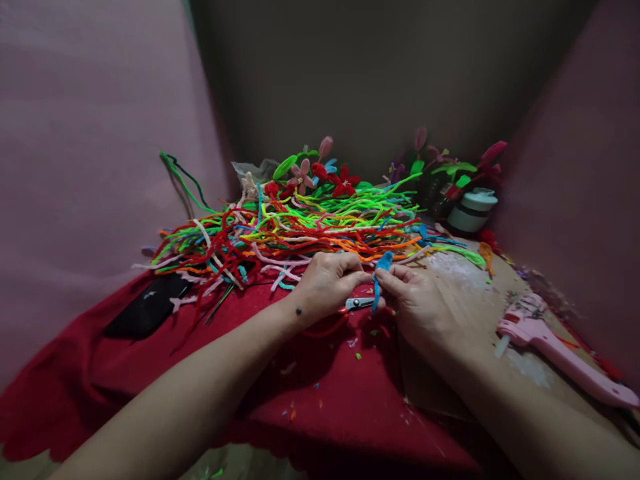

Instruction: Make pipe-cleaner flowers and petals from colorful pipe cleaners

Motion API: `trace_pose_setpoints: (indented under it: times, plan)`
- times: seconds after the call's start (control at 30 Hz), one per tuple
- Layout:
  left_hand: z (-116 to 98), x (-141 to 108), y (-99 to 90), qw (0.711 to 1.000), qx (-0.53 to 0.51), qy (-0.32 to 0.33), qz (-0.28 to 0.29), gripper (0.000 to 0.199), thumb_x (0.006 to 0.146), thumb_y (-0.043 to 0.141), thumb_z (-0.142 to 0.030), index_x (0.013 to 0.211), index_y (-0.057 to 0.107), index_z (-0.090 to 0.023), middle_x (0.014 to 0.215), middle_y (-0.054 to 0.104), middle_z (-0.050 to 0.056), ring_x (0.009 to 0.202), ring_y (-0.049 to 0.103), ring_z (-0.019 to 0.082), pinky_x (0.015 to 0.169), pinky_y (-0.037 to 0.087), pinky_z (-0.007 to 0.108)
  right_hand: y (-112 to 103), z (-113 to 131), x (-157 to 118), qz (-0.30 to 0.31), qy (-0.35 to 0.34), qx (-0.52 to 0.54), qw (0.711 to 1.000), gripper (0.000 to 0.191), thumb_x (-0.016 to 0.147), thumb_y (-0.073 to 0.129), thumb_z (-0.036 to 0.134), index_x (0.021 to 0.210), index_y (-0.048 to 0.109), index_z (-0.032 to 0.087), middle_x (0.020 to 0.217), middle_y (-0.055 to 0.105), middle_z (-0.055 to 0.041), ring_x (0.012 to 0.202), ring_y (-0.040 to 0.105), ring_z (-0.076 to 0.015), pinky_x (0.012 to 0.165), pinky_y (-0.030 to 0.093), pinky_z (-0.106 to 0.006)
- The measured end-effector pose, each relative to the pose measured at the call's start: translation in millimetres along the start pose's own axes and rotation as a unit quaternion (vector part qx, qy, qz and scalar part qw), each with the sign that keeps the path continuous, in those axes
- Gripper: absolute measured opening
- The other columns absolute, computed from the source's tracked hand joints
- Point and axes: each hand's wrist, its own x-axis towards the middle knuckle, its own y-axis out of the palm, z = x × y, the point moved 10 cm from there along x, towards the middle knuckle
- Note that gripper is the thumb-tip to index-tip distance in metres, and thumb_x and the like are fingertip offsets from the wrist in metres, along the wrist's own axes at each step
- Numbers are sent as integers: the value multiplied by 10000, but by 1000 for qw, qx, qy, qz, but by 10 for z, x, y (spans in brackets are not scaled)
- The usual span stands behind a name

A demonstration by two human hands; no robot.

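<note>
A bright blue pipe cleaner (384,261), shaped like a narrow leaf or petal with a tail hanging down, is between my hands. My right hand (417,297) pinches it between thumb and fingers. From the other side, my left hand (327,283) is closed in a pinch, its fingertips meeting at the blue piece's edge. Just beneath the hands lies a pair of scissors (356,304) with red handles, partly covered by my left hand. Right behind, a large heap of colourful pipe cleaners (320,230) spreads across the table.
A pink glue gun (560,353) rests on cardboard (450,287) at right. A dark phone (147,308) lies at left on the red cloth (320,400), with scraps scattered nearer me. Pipe-cleaner flowers (345,181) and a pale lidded jar (473,210) stand behind. Walls enclose the table.
</note>
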Motion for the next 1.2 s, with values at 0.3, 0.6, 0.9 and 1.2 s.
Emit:
trace_pose_setpoints:
  times: [0.3, 0.6, 0.9, 1.2]
  plan:
    - [440, -57, 235, 903, -383, -195, 7, 305, 744, 589, -456, 723, 515, -161, 566, 497, -48, 372, 351, 19, 365, 213, 157, -87, -79, 129, -1, -14, 131, 991, 206, 635, 715, 304, 609, 565, 165, 546, 529, 42, 447, 449, -64, 446, 361, -204]
    - [353, -217, 644, 908, -331, -214, 140, 210, 709, 613, -291, 596, 524, -138, 409, 477, -48, 255, 301, 25, 288, 146, 182, -68, 9, 62, 1, -40, 36, 999, 144, 647, 697, 268, 655, 612, 153, 567, 583, 25, 476, 501, -91, 466, 400, -223]
    - [313, -241, 733, 882, -383, -225, 158, 176, 753, 569, -310, 681, 505, -163, 374, 464, -67, 221, 269, 36, 248, 158, 156, -81, 53, 12, -45, -6, 53, 998, 227, 562, 743, 271, 571, 540, 171, 477, 522, 46, 416, 439, -84, 413, 348, -226]
    - [325, -241, 727, 894, -361, -209, 164, 214, 766, 551, -351, 772, 539, -138, 558, 572, -9, 315, 430, 49, 297, 263, 156, -161, -72, 140, -43, -1, 155, 987, 303, 528, 771, 268, 545, 485, 168, 470, 471, 57, 414, 418, -62, 421, 358, -210]
